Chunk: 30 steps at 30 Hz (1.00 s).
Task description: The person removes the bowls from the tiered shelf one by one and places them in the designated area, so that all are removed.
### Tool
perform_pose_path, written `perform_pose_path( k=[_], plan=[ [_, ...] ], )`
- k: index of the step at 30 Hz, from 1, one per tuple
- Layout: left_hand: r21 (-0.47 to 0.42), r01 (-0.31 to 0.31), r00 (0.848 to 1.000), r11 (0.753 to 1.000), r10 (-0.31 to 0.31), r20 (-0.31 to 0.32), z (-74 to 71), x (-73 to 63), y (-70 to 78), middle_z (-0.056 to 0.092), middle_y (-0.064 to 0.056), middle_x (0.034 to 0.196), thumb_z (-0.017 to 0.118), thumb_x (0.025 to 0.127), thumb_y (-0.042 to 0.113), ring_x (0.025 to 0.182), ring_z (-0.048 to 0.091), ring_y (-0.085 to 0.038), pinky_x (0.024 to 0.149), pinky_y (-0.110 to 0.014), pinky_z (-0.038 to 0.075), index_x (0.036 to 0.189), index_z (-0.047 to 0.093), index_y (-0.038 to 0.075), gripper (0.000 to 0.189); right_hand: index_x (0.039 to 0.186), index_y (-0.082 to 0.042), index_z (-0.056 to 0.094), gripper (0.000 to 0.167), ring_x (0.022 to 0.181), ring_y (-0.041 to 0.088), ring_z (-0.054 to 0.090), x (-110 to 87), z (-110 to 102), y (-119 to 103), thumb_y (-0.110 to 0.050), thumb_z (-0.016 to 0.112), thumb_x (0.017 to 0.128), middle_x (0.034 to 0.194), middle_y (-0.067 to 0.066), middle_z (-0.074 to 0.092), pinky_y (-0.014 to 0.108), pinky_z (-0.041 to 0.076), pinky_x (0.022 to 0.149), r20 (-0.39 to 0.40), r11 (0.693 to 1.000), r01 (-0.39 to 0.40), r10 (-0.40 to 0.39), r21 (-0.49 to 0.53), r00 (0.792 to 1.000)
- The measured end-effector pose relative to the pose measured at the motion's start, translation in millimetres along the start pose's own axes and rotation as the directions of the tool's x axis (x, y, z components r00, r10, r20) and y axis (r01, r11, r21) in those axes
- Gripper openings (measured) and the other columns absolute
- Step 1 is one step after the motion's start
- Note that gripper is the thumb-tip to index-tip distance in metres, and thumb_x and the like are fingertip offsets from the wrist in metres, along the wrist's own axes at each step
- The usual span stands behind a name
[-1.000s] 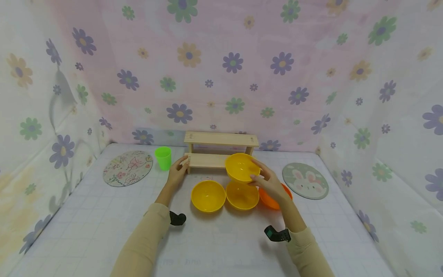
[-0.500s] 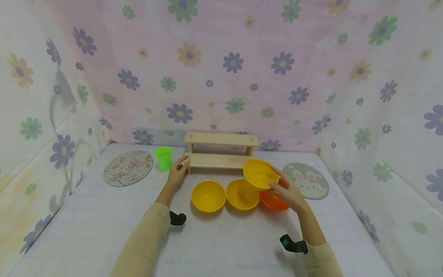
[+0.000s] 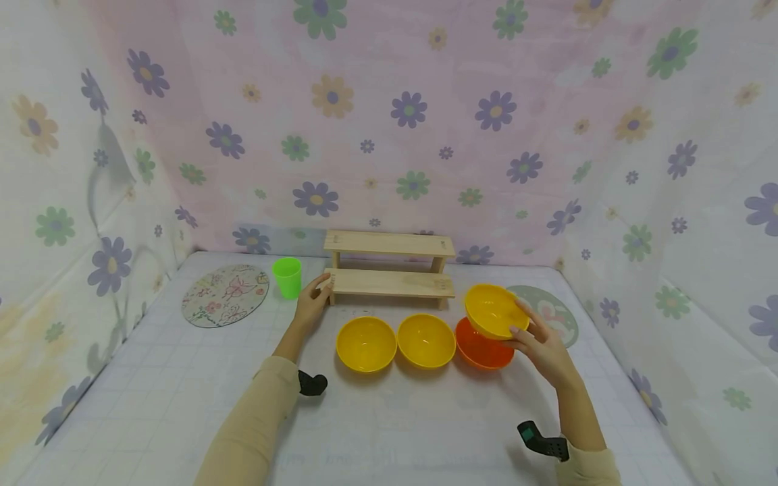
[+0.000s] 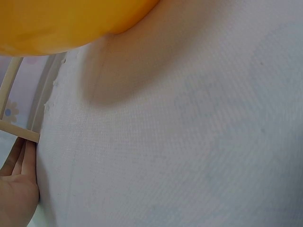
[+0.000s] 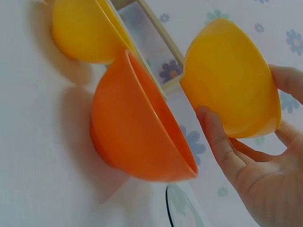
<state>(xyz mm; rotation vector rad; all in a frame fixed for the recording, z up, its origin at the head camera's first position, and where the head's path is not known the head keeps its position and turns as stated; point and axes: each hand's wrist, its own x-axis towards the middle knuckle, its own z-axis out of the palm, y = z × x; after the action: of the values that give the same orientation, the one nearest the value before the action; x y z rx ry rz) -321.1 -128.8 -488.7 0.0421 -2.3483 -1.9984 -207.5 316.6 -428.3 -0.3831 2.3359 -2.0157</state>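
Observation:
In the head view my right hand (image 3: 546,351) pinches the rim of a yellow bowl (image 3: 495,312), fingers outside and thumb at the near edge. This bowl is raised and tilted above an orange bowl (image 3: 484,347), covering part of it; the right wrist view shows a gap between the held bowl (image 5: 229,78) and the orange bowl (image 5: 135,125). Two more yellow bowls, a left one (image 3: 366,345) and a middle one (image 3: 426,341), stand in a row with the orange one. My left hand (image 3: 311,302) grips the left end of a two-step wooden shelf (image 3: 389,282).
A green cup (image 3: 288,277) stands left of the shelf. Flat round mats lie at both sides: a floral one (image 3: 225,295) on the left, a rabbit-patterned one (image 3: 562,317) on the right, partly hidden. Flowered cloth walls (image 3: 377,121) enclose the white-covered table (image 3: 389,432).
My right hand has carried the yellow bowl rightward, from above the middle yellow bowl to above the orange bowl, uncovering the lower step's right end. My left hand stays at the shelf.

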Motion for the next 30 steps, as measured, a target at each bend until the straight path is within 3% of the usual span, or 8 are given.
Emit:
perform_pose_path(
  k=[5, 8, 13, 19, 23, 27, 30],
  plan=[
    [-0.004, -0.001, 1.000, 1.000, 0.001, 0.004, -0.5, -0.3, 0.0, 0.032, -0.015, 0.149, 0.049, 0.098, 0.024, 0.118, 0.047, -0.031, 0.096, -0.039, 0.042, 0.140, 0.044, 0.012, 0.044, 0.150, -0.004, 0.017, 0.061, 0.095, 0.007, 0.064, -11.6, -11.0, 5.2, -0.008, 0.048, 0.098, 0.135, 0.013, 0.034, 0.021, 0.051, 0.083, -0.046, 0.998, 0.026, -0.024, 0.054, 0.999],
    [-0.010, 0.002, 1.000, 1.000, -0.002, 0.012, -0.6, -0.1, 0.0, 0.030, -0.014, 0.151, 0.049, 0.098, 0.025, 0.124, 0.043, -0.033, 0.101, -0.044, 0.039, 0.141, 0.043, 0.012, 0.045, 0.150, -0.002, 0.014, 0.061, 0.096, 0.007, 0.063, -18.6, -17.7, 9.5, -0.004, 0.046, 0.098, 0.136, 0.005, 0.033, 0.022, 0.051, 0.082, -0.058, 0.993, 0.054, -0.048, 0.104, 0.997],
    [-0.013, 0.005, 1.000, 1.000, -0.005, 0.014, -0.4, 0.5, -0.1, 0.032, -0.014, 0.150, 0.050, 0.098, 0.025, 0.119, 0.046, -0.030, 0.096, -0.039, 0.042, 0.141, 0.044, 0.012, 0.045, 0.151, -0.005, 0.013, 0.061, 0.096, 0.007, 0.064, -29.0, -27.9, 15.1, -0.003, 0.044, 0.098, 0.140, 0.006, 0.024, 0.023, 0.051, 0.082, -0.097, 0.981, 0.056, -0.038, 0.184, 0.995],
    [-0.040, 0.009, 1.000, 0.999, -0.009, 0.009, -2.0, 1.8, 0.1, 0.041, -0.016, 0.143, 0.053, 0.097, 0.023, 0.106, 0.052, -0.024, 0.082, -0.024, 0.046, 0.140, 0.046, 0.010, 0.045, 0.151, -0.007, 0.011, 0.063, 0.091, 0.010, 0.066, -39.9, -37.0, 19.4, -0.005, 0.045, 0.099, 0.133, 0.005, 0.029, 0.022, 0.051, 0.081, -0.157, 0.976, 0.016, 0.019, 0.216, 0.987],
    [-0.052, 0.012, 1.000, 0.999, -0.012, 0.010, -3.1, 2.1, 0.0, 0.041, -0.017, 0.142, 0.054, 0.096, 0.022, 0.106, 0.052, -0.024, 0.083, -0.024, 0.047, 0.139, 0.046, 0.010, 0.046, 0.152, -0.008, 0.010, 0.066, 0.089, 0.009, 0.065, -43.3, -40.4, 22.5, -0.007, 0.047, 0.098, 0.131, 0.006, 0.029, 0.022, 0.052, 0.081, -0.196, 0.974, -0.028, 0.073, 0.226, 0.978],
    [-0.061, 0.013, 1.000, 0.998, -0.013, 0.016, -3.3, 2.4, 0.3, 0.039, -0.016, 0.143, 0.054, 0.096, 0.022, 0.109, 0.052, -0.026, 0.088, -0.029, 0.047, 0.139, 0.046, 0.009, 0.046, 0.152, -0.011, 0.008, 0.069, 0.088, 0.005, 0.064, -44.0, -42.9, 27.3, -0.011, 0.050, 0.097, 0.145, 0.022, 0.012, 0.019, 0.052, 0.079, -0.236, 0.971, -0.091, 0.144, 0.219, 0.961],
    [-0.076, 0.014, 1.000, 0.997, -0.012, 0.019, -3.2, 2.2, 0.9, 0.040, -0.018, 0.142, 0.055, 0.096, 0.021, 0.110, 0.051, -0.027, 0.091, -0.033, 0.047, 0.139, 0.046, 0.008, 0.046, 0.152, -0.012, 0.006, 0.071, 0.088, 0.002, 0.062, -44.6, -44.1, 31.9, -0.013, 0.051, 0.097, 0.152, 0.025, -0.006, 0.017, 0.051, 0.079, -0.244, 0.969, -0.140, 0.189, 0.204, 0.951]
  ],
)
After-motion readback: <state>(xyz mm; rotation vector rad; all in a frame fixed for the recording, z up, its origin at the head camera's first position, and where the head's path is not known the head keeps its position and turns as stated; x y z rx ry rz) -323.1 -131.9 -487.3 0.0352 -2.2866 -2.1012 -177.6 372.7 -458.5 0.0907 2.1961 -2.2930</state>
